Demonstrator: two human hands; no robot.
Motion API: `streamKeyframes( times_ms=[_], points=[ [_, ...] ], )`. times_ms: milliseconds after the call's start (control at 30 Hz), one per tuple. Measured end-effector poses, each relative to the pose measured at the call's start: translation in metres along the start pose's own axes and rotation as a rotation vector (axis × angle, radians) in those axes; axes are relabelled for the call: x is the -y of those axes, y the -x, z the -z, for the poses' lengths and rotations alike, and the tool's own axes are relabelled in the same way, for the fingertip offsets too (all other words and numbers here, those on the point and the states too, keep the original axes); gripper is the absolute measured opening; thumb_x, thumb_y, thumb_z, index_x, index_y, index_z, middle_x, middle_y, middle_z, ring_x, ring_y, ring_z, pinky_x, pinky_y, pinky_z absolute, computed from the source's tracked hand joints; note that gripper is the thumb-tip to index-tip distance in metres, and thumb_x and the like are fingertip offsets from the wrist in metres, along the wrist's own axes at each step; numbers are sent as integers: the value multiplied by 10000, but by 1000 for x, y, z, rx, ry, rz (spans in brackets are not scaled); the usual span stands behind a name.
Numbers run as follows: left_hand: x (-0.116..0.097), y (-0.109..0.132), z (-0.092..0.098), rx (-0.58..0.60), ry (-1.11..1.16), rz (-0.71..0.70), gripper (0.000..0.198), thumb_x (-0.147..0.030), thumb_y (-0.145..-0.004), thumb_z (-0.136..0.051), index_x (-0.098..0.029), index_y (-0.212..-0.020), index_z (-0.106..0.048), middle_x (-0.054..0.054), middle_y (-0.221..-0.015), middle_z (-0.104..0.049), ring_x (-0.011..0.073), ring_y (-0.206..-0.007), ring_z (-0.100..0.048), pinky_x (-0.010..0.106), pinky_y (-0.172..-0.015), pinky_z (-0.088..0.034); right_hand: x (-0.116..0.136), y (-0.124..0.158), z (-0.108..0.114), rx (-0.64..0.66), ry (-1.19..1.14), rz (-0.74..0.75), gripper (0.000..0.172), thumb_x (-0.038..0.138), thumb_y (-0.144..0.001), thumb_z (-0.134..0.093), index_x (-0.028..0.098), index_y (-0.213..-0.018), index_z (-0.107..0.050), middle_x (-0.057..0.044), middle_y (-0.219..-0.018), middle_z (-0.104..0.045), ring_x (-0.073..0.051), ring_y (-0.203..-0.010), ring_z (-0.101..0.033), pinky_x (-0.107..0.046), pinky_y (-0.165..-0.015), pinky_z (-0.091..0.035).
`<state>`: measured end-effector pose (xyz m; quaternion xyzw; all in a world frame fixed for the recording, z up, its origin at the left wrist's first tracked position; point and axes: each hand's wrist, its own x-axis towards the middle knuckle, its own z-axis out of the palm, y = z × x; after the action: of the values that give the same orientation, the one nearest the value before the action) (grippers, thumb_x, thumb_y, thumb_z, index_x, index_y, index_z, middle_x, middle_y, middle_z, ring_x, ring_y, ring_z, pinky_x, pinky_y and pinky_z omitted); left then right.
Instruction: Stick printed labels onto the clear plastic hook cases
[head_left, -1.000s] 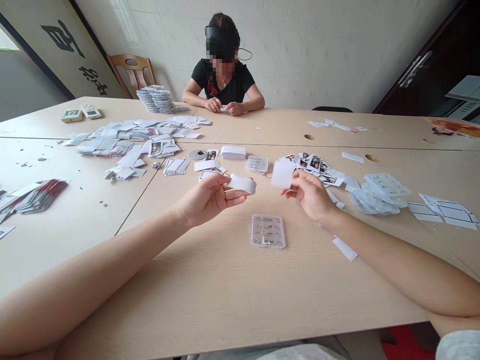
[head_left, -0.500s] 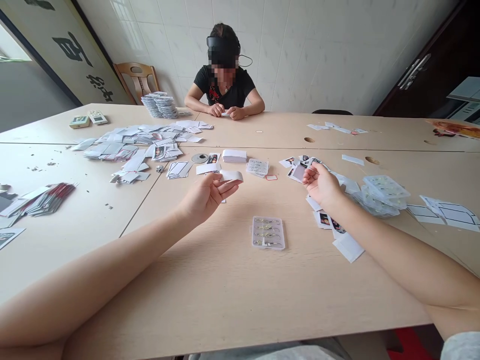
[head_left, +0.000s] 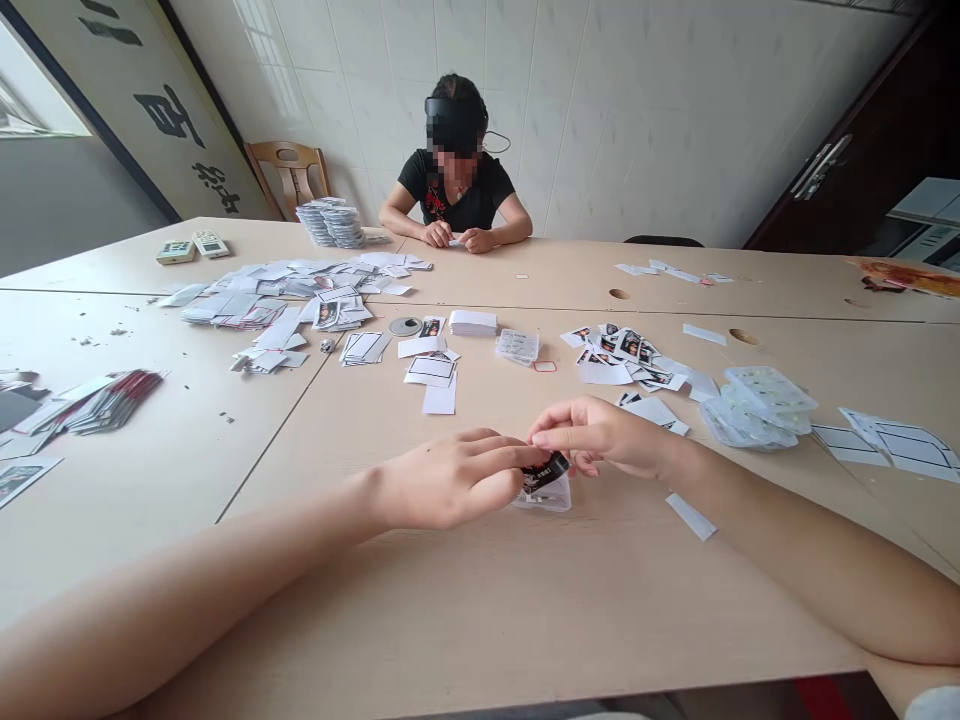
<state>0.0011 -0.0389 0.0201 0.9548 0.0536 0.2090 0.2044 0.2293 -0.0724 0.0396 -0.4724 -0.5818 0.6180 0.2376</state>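
A small black printed card (head_left: 547,472) lies over a clear plastic box (head_left: 553,497) on the table in front of me. My left hand (head_left: 457,478) comes from the left with its fingers closed at the card's left end. From the other side my right hand (head_left: 611,437) pinches the card's upper edge, thumb and forefinger bent together. The fingers cover part of the card and most of the box.
Printed cards (head_left: 626,350) and stacked clear boxes (head_left: 757,405) lie to the right. White cards (head_left: 439,395), a tape roll (head_left: 405,327) and another box (head_left: 517,346) lie farther forward. A person (head_left: 457,190) sits opposite. Paper piles (head_left: 255,290) spread at left.
Both hands have come together over the plastic box. The right hand has moved left from the card pile; the left hand has moved right and down. A black printed card now shows between them.
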Motion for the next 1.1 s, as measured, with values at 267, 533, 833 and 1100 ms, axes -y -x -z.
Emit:
streamKeyframes(
  times_ms=[267,533,833,1100],
  points=[
    [6,0,6,-15,-40,35,269,-117,-871,-458,-196,-1075,-614,121,-1182,-641,240,-1105,-593,401,-944,-477,-4,1,8,38,118,-18,363,507,-765,-629,145,-779,-606,51,-481,-475,-46,-398,-353,-192,-396,-244],
    [6,-2,13,-84,72,78,173,-159,-847,-526,-243,-940,-646,78,-1124,-673,220,-1070,-617,345,-921,-466,0,10,7,-11,358,51,385,522,-806,-568,148,-743,-633,4,-622,-545,-75,-524,-451,-207,-469,-315],
    [-4,-7,15,-94,-191,30,128,-162,-805,-582,-238,-728,-650,52,-1016,-712,228,-996,-650,315,-773,-485,0,10,6,39,340,38,309,444,-814,-580,155,-717,-624,3,-637,-571,-68,-508,-399,-214,-475,-292],
    [4,-6,12,-107,-515,-267,103,-178,-859,-558,-203,-957,-574,46,-996,-689,198,-945,-635,299,-705,-474,4,17,23,-59,527,92,273,363,-817,-546,169,-631,-501,44,-569,-423,-71,-499,-333,-227,-465,-234]
  ],
)
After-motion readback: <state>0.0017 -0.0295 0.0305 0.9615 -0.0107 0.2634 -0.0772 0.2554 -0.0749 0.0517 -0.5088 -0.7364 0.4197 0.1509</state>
